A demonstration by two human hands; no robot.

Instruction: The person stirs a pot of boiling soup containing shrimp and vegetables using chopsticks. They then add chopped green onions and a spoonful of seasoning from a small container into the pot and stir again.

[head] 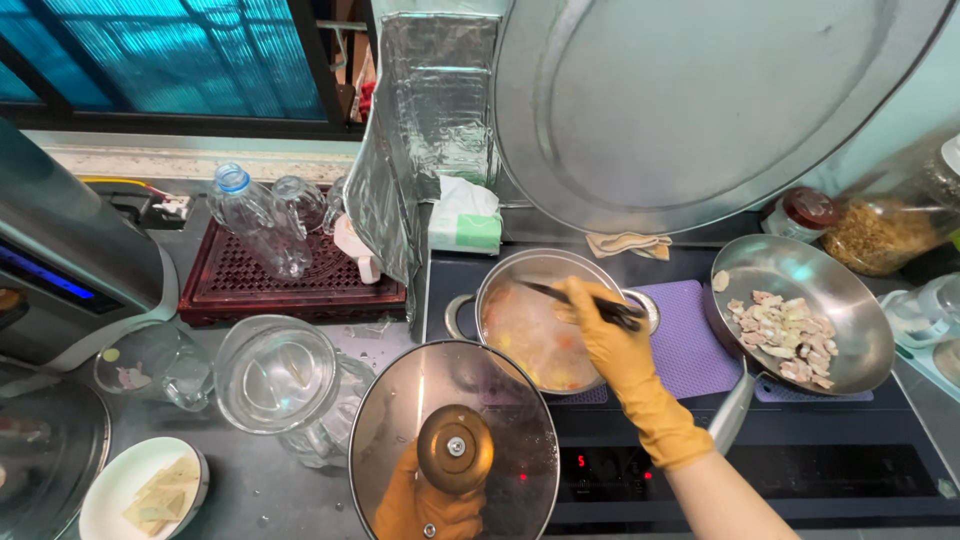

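A: Start with the hands. What has each got?

B: Both wear yellow rubber gloves. The right hand [610,330] is closed around dark chopsticks [580,300], their tips reaching over the steel pot [545,320]. The left hand [430,505] grips the knob of a glass lid [455,440], seen through the glass, holding it tilted in front of the pot.

A: How would that lid handle?

B: I'd judge it fairly heavy for one hand, rigid and breakable, probably slick with steam. The brown knob at the centre is the sensible place to hold it; the metal rim is likely hot.

A: And its look?

B: Round, clear glass with a steel edge, fogged and reflective.

A: The pot?

B: It sits on the black induction cooktop [700,470], holding a pale broth with orange and yellow pieces. Stiff, heavy when full, with small side handles.

A: Around it?

B: A frying pan [800,310] with pale meat pieces to the right on a purple mat [690,345]. Left on the counter [260,490]: a glass jug [280,375], a plastic bottle [255,220] on a red tray [290,280], and a small plate [140,490].
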